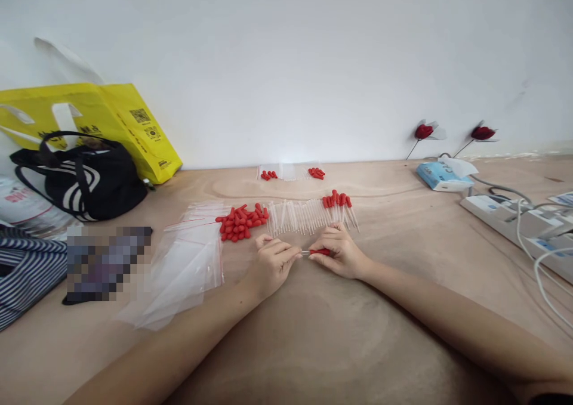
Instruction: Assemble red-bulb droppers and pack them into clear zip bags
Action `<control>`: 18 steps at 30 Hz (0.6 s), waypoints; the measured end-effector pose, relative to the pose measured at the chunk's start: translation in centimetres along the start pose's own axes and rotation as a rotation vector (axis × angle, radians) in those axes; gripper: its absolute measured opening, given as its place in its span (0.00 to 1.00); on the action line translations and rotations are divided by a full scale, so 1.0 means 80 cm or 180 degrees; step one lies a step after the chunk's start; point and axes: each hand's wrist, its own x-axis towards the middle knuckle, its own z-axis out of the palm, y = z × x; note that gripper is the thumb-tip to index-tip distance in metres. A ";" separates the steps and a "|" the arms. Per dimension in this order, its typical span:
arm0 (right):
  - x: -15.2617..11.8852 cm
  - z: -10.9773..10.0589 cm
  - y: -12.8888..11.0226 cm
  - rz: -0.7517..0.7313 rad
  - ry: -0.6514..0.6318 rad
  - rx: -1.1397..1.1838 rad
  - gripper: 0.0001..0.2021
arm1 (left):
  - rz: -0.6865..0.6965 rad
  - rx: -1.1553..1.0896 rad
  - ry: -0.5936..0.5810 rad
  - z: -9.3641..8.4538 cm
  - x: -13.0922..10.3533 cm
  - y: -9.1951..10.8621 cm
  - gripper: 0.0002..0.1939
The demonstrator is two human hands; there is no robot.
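Observation:
Near the middle of the table, my left hand (274,263) is closed in a pinch around a thin clear dropper tube (305,252). My right hand (338,253) pinches a red rubber bulb (319,252), which sits at the right end of that tube. Just beyond my hands lies a row of clear dropper tubes (293,215) side by side. Several tubes at the row's right end wear red bulbs (335,200). A heap of loose red bulbs (239,222) lies left of the row, beyond my left hand.
Clear zip bags (183,268) lie left of the heap. Bags holding red bulbs (290,171) lie by the wall. A yellow bag (147,133) and black handbag (105,181) stand at left. A tissue pack (441,176) and power strip (514,226) with cables occupy the right.

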 end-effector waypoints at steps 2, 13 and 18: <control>0.001 0.000 -0.001 -0.0011 -0.0006 -0.0002 0.06 | 0.0017 0.0023 0.0015 0.000 0.000 0.001 0.07; 0.006 0.006 -0.003 0.0094 -0.0064 0.0147 0.06 | 0.0040 -0.0002 0.0101 0.003 0.002 0.005 0.08; 0.011 0.004 -0.001 0.0375 0.0128 0.0281 0.07 | -0.0251 -0.0120 0.0169 0.003 0.005 0.005 0.08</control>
